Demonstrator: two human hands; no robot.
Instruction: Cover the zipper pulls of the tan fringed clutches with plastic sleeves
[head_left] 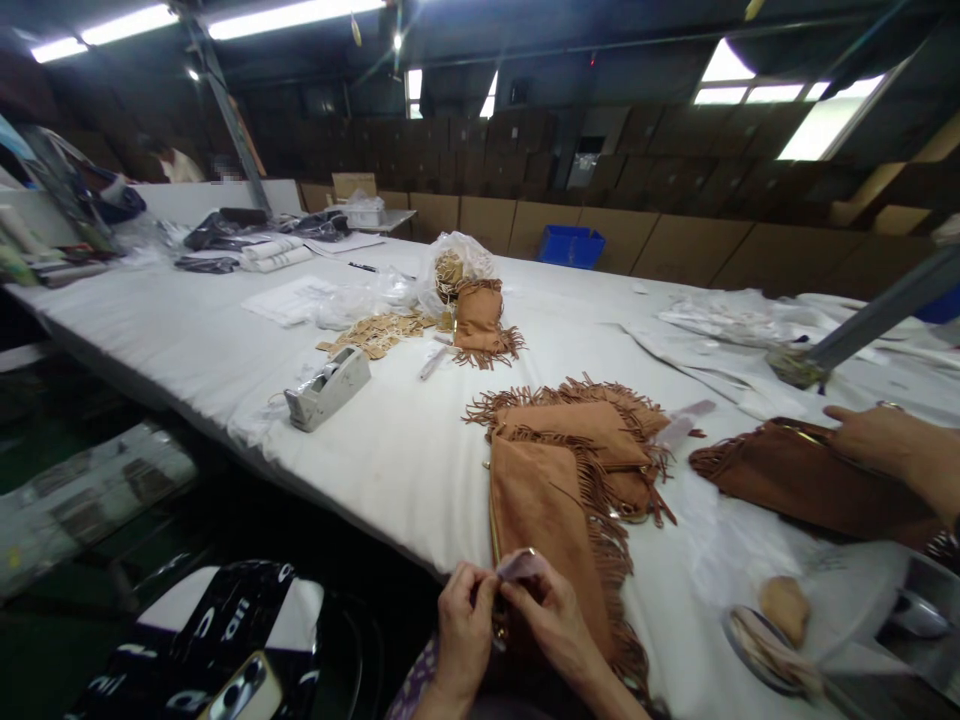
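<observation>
Flat tan pouch [541, 500], right edge fringed

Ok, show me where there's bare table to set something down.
The white table is bare between the tape dispenser and the tan fringed bags, and right of the small fringed pouch. It's crowded around the dark brown bag and the tan tags.

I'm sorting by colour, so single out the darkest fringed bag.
It's the dark brown bag at far right, beneath a co-worker's hand; the other fringed bags are lighter tan.

Purple garment [414, 690], pale-speckled; forearms [609, 690], fingers [517, 598] bare.
</observation>
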